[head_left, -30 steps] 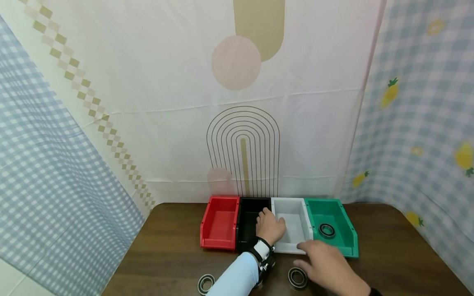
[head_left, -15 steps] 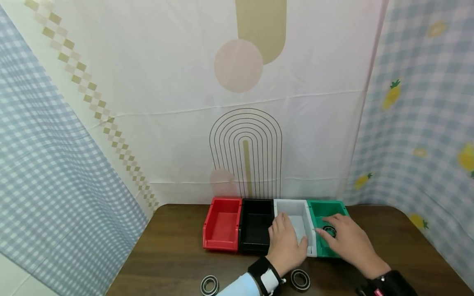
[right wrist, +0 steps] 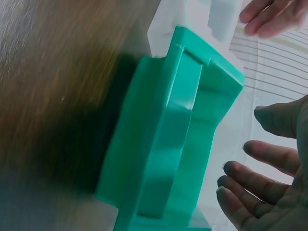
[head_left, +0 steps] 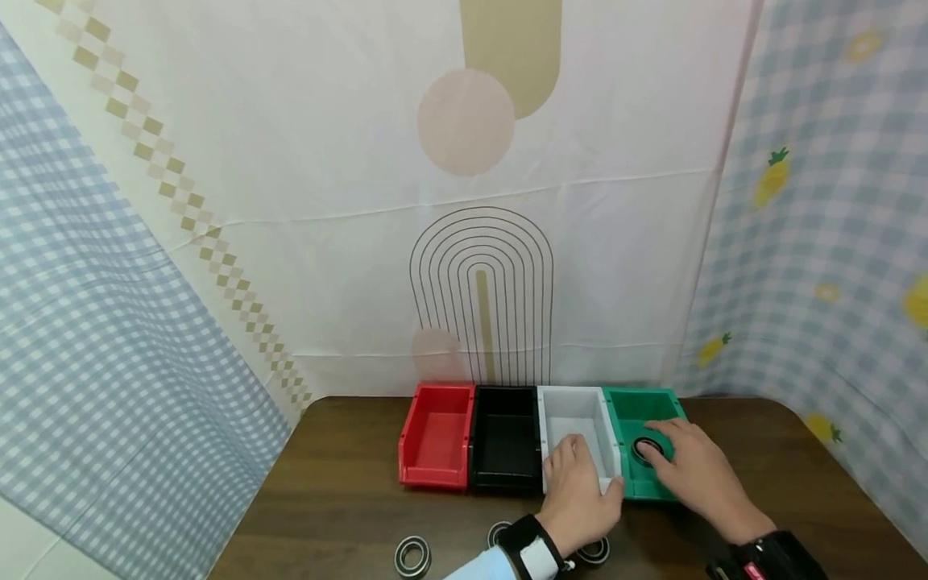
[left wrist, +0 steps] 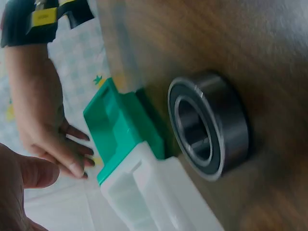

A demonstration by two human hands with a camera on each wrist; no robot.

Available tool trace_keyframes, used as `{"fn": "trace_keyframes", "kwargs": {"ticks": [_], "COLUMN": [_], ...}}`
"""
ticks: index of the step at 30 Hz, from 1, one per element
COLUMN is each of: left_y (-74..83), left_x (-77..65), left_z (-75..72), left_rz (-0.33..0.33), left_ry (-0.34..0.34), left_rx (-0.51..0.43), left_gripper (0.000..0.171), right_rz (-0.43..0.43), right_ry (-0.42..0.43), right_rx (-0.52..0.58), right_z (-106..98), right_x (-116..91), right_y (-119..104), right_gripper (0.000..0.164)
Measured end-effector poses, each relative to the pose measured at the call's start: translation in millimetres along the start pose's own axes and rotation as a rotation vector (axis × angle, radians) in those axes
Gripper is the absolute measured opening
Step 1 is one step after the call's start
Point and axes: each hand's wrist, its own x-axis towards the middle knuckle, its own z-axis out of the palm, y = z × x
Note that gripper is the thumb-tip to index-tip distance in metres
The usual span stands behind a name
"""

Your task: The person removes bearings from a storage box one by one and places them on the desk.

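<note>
A ball bearing (head_left: 637,449) lies in the green bin (head_left: 640,405). My right hand (head_left: 699,479) is over that bin, thumb and fingertips overlapping the bearing in the head view. In the right wrist view its fingers (right wrist: 260,185) are spread, with nothing between them. My left hand (head_left: 580,498) hovers at the front of the white bin (head_left: 573,400), fingers relaxed and holding nothing. Below the left hand, another bearing (left wrist: 231,127) lies on the table, partly covered by the hand in the head view.
Left of the white bin stand a black bin (head_left: 505,435) and a red bin (head_left: 438,435), all side by side. Two more bearings lie on the brown table (head_left: 326,499): a left bearing (head_left: 401,557) and a middle bearing (head_left: 495,532) beside the left wrist. A cloth (head_left: 362,282) hangs behind.
My left hand has moved right and nearer, from the black bin's edge to the white bin's front. My right hand has gone from beside the front bearing to over the green bin.
</note>
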Motion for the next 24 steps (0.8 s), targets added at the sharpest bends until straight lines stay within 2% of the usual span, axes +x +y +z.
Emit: {"fn": "trace_keyframes", "kwargs": {"ticks": [3, 7, 10, 13, 16, 20, 22, 24], "left_y": [3.7, 10.8, 13.9, 14.3, 13.3, 11.6, 9.4, 6.4], "left_x": [3.9, 13.0, 24.7, 40.4, 56.1, 71.0, 76.2, 79.5], "left_z": [9.4, 18.9, 25.9, 34.1, 42.2, 51.9, 57.0, 61.9], "left_rz": [0.012, 0.006, -0.017, -0.042, -0.077, -0.153, -0.187, -0.197], "left_ry": [0.001, 0.027, 0.065, 0.112, 0.135, 0.082, 0.057, 0.060], "left_rx": [0.055, 0.187, 0.265, 0.282, 0.248, 0.110, 0.059, 0.043], "left_gripper": [0.069, 0.047, 0.027, 0.024, 0.032, 0.046, 0.046, 0.045], "right_rz": [0.004, -0.010, -0.033, -0.050, -0.047, -0.026, -0.023, -0.028], "right_ry": [-0.002, 0.000, 0.014, 0.027, 0.022, -0.003, -0.013, -0.016], "right_rx": [0.026, 0.032, 0.014, -0.002, -0.008, -0.006, 0.005, 0.008], "right_z": [0, 4, 7, 7, 4, 3, 4, 5], "right_x": [1, 4, 6, 7, 7, 5, 5, 6], "right_y": [-1, -1, 1, 4, 6, 6, 5, 4], "right_gripper": [0.043, 0.039, 0.034, 0.030, 0.029, 0.030, 0.030, 0.029]}}
